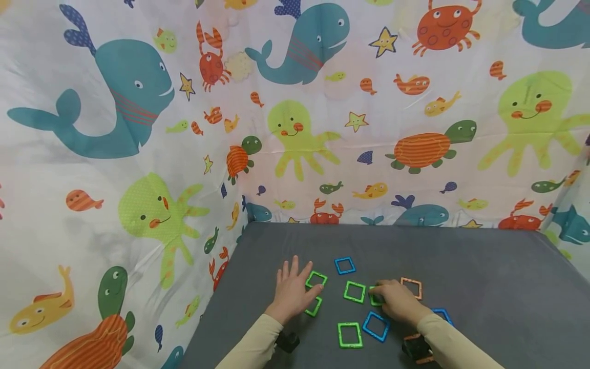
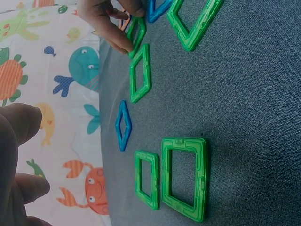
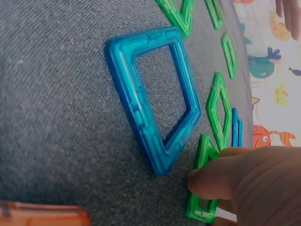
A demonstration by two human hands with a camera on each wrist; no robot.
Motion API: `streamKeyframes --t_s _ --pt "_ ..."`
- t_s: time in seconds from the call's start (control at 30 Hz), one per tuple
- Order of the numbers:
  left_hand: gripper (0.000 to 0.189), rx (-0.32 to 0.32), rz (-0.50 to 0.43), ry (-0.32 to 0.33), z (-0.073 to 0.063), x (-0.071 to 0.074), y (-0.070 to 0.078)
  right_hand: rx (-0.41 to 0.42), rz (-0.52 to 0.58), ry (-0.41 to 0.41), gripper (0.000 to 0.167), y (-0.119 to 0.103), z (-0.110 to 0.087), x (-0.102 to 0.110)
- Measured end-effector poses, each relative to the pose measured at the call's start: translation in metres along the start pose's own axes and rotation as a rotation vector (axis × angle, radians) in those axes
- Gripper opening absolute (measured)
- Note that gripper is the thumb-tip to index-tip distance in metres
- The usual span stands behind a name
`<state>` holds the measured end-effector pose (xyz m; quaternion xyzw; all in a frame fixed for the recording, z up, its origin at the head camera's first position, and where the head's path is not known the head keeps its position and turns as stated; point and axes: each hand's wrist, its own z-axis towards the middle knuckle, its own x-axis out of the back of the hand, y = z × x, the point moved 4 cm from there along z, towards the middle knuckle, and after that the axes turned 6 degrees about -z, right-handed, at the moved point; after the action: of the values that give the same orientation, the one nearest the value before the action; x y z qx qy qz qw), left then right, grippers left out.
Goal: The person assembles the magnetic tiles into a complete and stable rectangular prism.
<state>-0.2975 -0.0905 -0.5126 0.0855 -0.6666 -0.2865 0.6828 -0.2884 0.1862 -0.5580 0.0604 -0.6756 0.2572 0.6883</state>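
Observation:
My right hand [image 1: 400, 301] pinches a green square magnetic tile [image 3: 202, 214] between thumb and fingers; in the head view the hand covers part of it. Just left of it lies another green tile [image 2: 147, 70], its corner close to the pinched one. My left hand [image 1: 290, 291], fingers spread and straight, is by two green tiles on the left, a nearer one [image 2: 202, 181] and a farther one [image 2: 155, 181], partly covering both in the head view. Its fingers [image 2: 26, 123] appear raised over the table in the left wrist view.
A blue tile [image 1: 338, 266] lies farther back. Nearer are a green tile [image 1: 340, 335] and a blue tile [image 3: 127, 99]. An orange tile [image 1: 420, 291] sits behind the right hand; another blue tile [image 1: 443, 310] is partly under that forearm. A sea-animal curtain [image 1: 286, 195] borders the grey table [image 1: 498, 287].

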Motion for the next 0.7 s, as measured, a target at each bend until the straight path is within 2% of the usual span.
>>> streamKeyframes --t_s 0.27,0.7 --pt "0.069 -0.004 -0.010 -0.006 0.0003 -0.0008 -0.0004 0.023 -0.017 0.029 0.037 0.0001 0.0002 0.0024" --pt "0.066 -0.016 -0.024 -0.013 0.0030 -0.0013 0.0005 0.022 -0.013 0.002 0.041 -0.0003 0.0018 0.0035"
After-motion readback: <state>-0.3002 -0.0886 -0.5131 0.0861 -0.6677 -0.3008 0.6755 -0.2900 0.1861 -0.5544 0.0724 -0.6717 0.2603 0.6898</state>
